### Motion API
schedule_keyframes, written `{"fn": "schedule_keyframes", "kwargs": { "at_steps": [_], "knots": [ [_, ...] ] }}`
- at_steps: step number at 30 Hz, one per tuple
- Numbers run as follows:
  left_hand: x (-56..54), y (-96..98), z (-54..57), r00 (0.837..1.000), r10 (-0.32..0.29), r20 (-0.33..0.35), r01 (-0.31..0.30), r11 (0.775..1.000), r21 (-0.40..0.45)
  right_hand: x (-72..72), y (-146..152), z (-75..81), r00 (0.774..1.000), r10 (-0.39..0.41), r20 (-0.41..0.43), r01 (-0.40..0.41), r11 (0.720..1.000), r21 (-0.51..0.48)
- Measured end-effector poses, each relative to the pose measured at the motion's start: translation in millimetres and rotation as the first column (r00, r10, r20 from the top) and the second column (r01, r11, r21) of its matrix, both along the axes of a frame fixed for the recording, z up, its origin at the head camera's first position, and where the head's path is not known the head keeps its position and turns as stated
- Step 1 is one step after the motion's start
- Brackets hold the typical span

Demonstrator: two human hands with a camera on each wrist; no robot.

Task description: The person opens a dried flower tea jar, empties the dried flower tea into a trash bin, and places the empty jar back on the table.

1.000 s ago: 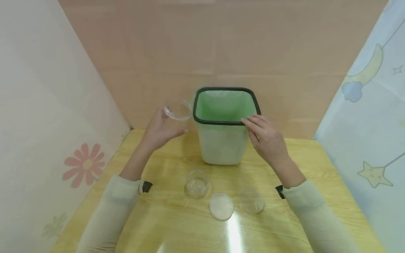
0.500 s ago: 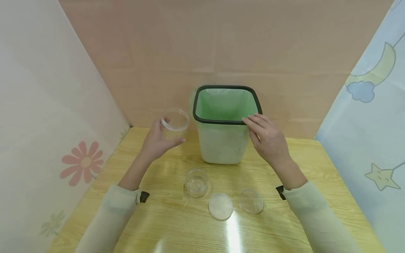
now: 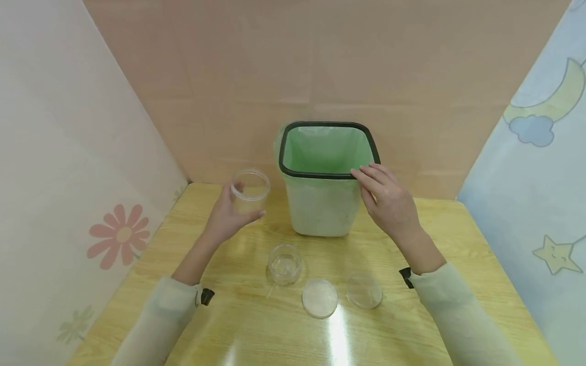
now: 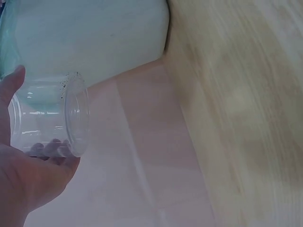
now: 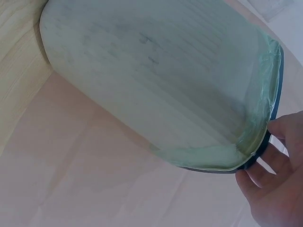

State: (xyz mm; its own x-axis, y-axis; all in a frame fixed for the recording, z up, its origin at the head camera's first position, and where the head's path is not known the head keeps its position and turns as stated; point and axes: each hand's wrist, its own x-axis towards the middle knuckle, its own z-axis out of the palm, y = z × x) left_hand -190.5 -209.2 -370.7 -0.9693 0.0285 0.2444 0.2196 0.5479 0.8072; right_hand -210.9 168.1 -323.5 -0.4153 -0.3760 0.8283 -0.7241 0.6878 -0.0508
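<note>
Left of the trash can, my left hand [image 3: 227, 213] grips a clear plastic jar [image 4: 42, 113], its thumb on one side and fingers on the other. The jar is held above the table, with its round rim facing up in the head view. Dark specks show near one end of it in the left wrist view. My right hand [image 3: 389, 198] holds the black rim [image 3: 316, 176] of the white trash can [image 3: 320, 208] at its near right corner, thumb outside and fingertips over the edge. A green bag [image 3: 327, 150] lines the can.
In front of the can, a clear round container [image 3: 285, 264] stands on the wooden table [image 3: 229, 315]. A whitish round lid [image 3: 320, 298] and a clear round lid [image 3: 364, 291] lie beside it. Printed walls close off the sides and back.
My left hand has lowered the jar and moved it slightly left, away from the can. My right hand has stayed at the can's rim.
</note>
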Motion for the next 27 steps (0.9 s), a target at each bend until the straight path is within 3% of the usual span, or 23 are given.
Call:
{"fn": "schedule_keyframes", "kwargs": {
  "at_steps": [8,27],
  "knots": [
    [6.4,-7.6,-19.9,1.000,-0.009,0.027,0.008,1.000,0.027,1.3,0.0,-0.1,1.000,0.003,0.006,-0.003,1.000,0.015],
    [17.0,-7.9,-51.7,0.995,-0.034,0.090,0.030,0.999,0.043,2.2,0.7,0.9,1.000,-0.012,0.004,0.011,0.999,0.037]
  ]
}}
